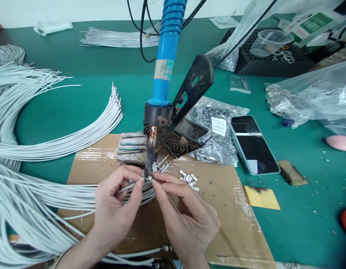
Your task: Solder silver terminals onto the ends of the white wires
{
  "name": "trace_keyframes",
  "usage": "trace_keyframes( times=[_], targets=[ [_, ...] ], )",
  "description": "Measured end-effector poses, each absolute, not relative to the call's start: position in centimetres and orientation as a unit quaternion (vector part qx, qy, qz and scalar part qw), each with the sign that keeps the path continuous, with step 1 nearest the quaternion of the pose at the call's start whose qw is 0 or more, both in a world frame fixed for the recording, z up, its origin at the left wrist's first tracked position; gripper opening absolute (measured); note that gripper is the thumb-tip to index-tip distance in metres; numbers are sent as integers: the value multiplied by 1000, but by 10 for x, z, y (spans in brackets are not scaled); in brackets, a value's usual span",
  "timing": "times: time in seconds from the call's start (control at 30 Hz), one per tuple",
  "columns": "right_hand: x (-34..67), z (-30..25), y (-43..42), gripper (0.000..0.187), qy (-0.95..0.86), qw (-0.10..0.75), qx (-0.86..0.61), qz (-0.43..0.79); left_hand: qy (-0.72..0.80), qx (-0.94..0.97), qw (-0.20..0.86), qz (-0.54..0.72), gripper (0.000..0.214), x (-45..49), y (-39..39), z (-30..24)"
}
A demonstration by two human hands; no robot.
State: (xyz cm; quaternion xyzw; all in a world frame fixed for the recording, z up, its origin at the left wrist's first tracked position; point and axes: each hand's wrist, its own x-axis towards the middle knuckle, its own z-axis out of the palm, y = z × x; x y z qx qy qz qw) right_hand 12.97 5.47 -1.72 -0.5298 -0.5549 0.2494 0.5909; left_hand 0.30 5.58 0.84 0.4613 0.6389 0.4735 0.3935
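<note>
My left hand (115,207) is closed around a bundle of white wires (139,186), pinching one wire end up against the tip of the soldering iron (150,157). My right hand (187,213) pinches a thin strand, perhaps solder wire, at the same spot. The iron has a blue handle (167,52) and rests tilted in a dark metal stand (190,93). Both hands work over a taped cardboard sheet (231,231). A small pile of white metal terminals (189,178) lies just right of my fingers.
Large fans of white wires (49,142) cover the left of the green table. A phone (253,144) lies to the right, beside plastic bags of parts (218,123). A yellow sponge piece (261,197), a black tray (268,56) and more bags (310,97) are further right.
</note>
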Motion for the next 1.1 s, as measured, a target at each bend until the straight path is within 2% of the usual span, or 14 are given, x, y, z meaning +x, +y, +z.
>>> trace_keyframes(
  times=[0.53,1.1],
  targets=[
    [128,-23,53,22,-539,603,-514,286,622,484,420,450,12,-6,59,3],
    [127,-21,55,23,-544,611,-509,267,632,530,346,447,14,-3,57,6]
  ],
)
